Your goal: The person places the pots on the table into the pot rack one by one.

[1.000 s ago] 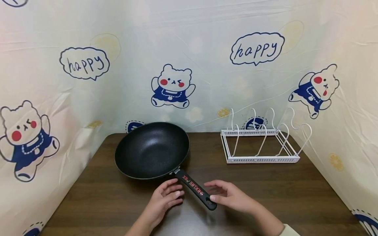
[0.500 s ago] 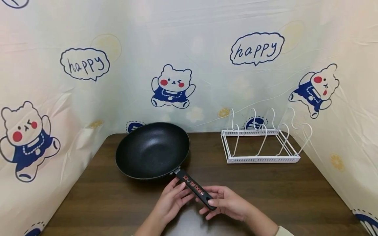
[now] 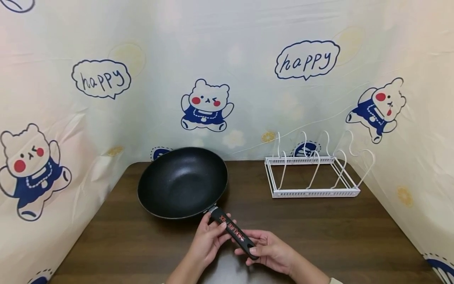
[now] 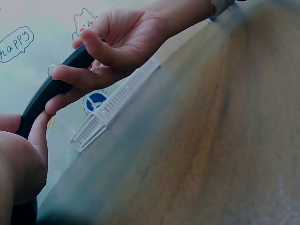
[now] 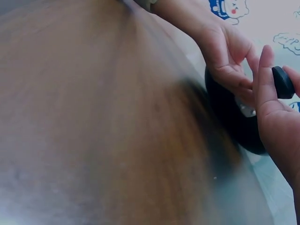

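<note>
A black wok-shaped frying pan (image 3: 182, 183) sits at the left of the wooden table, its handle (image 3: 232, 230) pointing toward me and to the right. Close to the pan's body, my left hand (image 3: 209, 243) grips that handle from the left, thumb on top. My right hand (image 3: 272, 252) pinches the far end of the handle between thumb and fingers. In the left wrist view the dark handle (image 4: 44, 93) spans both hands. In the right wrist view the handle's butt end (image 5: 282, 82) shows between the right thumb and fingers.
At the table's back right stands a white wire rack (image 3: 315, 193) with several curved upright dividers. A patterned curtain (image 3: 248, 90) with bears and "happy" bubbles surrounds the table (image 3: 106, 244) at the back and sides.
My left hand has moved right and taken hold of the handle near the pan. My right hand has moved in to pinch the handle's end, which has dipped slightly. The rack has not moved.
</note>
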Demonstrator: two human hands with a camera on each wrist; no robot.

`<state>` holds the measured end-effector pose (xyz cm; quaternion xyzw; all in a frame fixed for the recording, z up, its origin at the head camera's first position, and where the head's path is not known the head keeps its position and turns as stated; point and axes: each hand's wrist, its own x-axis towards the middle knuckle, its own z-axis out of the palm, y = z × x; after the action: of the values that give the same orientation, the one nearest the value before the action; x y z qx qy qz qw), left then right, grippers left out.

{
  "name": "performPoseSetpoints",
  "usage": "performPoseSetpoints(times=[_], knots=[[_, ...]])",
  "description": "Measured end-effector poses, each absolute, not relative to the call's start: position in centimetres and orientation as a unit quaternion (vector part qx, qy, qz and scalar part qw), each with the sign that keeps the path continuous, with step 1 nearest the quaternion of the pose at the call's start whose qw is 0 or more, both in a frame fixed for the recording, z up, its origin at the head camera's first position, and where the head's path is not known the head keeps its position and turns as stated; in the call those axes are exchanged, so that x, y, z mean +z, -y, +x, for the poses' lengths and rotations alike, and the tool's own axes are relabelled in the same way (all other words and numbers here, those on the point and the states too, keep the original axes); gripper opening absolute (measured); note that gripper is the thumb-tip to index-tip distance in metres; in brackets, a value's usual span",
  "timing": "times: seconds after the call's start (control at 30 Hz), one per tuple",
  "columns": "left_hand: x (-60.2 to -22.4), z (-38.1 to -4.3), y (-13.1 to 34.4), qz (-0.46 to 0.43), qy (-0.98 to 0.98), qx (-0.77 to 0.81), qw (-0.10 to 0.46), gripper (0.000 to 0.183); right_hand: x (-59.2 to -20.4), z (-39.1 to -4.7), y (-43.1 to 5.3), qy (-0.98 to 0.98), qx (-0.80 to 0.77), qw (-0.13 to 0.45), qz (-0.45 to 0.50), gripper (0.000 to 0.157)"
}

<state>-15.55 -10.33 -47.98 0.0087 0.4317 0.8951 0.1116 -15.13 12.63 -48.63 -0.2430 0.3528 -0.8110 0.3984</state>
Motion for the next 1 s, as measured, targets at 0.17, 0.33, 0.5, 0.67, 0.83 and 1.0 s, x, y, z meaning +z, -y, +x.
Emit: performPoseSetpoints(times=[0.17, 0.33, 0.5, 0.67, 0.83, 1.0], knots=[[-48.2, -15.0, 10.7, 0.007, -0.45, 0.887, 0.109, 0.074, -49.3, -14.9, -12.3, -0.352, -0.808, 0.397, -0.255, 0.054], [-48.0, -15.0, 10.8, 0.012, -0.456, 0.883, 0.109, 0.075, -49.4, -14.8, -12.2, -0.364, -0.807, 0.389, -0.255, 0.057], [-47.5, -15.2, 10.6, 0.024, -0.473, 0.875, 0.098, 0.079, -49.2, -14.9, -12.2, -0.379, -0.802, 0.384, -0.256, 0.058], [-47.0, -15.3, 10.0, 0.027, -0.486, 0.869, 0.083, 0.079, -49.1, -14.8, -12.3, -0.397, -0.799, 0.368, -0.261, 0.057], [-46.5, -15.3, 9.5, 0.037, -0.506, 0.858, 0.079, 0.076, -49.1, -14.5, -12.6, -0.419, -0.795, 0.347, -0.268, 0.059], [-46.0, -15.4, 9.2, 0.065, -0.519, 0.848, 0.081, 0.076, -49.1, -14.3, -12.8, -0.423, -0.797, 0.342, -0.261, 0.057]])
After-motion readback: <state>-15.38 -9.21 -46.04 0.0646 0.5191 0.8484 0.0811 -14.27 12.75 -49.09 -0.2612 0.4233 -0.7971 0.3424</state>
